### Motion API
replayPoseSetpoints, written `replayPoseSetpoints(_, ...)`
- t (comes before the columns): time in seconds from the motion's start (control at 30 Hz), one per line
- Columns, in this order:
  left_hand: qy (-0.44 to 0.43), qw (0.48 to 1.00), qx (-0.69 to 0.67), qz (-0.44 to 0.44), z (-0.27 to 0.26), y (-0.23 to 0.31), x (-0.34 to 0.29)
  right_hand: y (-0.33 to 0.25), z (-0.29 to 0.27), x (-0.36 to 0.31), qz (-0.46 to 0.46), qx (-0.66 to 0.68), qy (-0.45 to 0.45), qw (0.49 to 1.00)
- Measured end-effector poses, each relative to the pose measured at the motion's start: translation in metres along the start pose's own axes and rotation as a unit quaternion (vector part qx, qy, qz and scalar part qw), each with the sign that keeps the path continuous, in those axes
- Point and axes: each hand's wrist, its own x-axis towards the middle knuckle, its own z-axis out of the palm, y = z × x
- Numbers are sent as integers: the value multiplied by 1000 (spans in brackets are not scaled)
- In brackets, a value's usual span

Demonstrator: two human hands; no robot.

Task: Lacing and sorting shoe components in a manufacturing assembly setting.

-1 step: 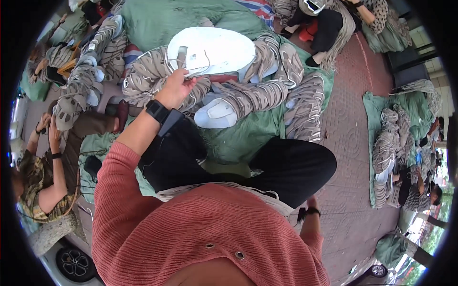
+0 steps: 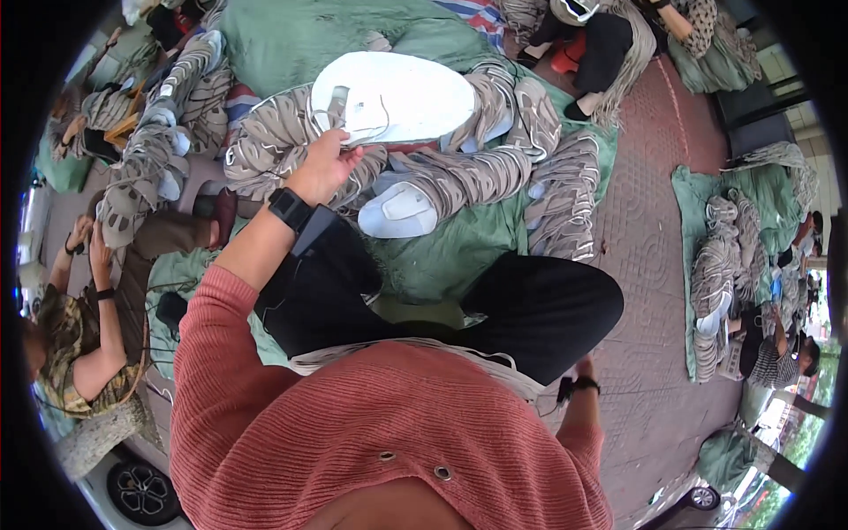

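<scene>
My left hand (image 2: 327,166) is closed, its fingers pinching the near edge of a shoe upper (image 2: 415,93) that shows its white inner side. A thin thread hangs across that white side. Beneath and around the upper lie rows of nested grey-brown shoe uppers (image 2: 481,177); the nearest row ends in a pale blue-and-white lining (image 2: 397,212). Down beside my right hip is my right hand (image 2: 584,367), below a dark wristband. Its fingers are mostly hidden by my leg and clothing, so what they do does not show.
A green cloth (image 2: 442,256) lies under the rows, before my knees. At left a co-worker's hands (image 2: 93,238) touch another row of uppers (image 2: 132,190). Another person's legs (image 2: 609,53) are at the upper right. More uppers (image 2: 715,265) lie on green cloth at right.
My right wrist has shifted slightly to the right. My left hand keeps its hold on the white-lined shoe upper.
</scene>
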Motion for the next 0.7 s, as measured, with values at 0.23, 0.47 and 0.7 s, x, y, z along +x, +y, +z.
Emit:
replayPoseSetpoints(0.23, 59, 948, 263, 166, 31, -46, -34, -191, 317, 58, -251, -270, 50, 928)
replayPoseSetpoints(0.47, -51, 914, 385, 118, 94, -155, -25, -166, 560, -7, -382, -555, -167, 720)
replayPoseSetpoints(0.7, -24, 682, 592, 428, 57, -168, 23, -115, 552, 18, -149, -191, -206, 948)
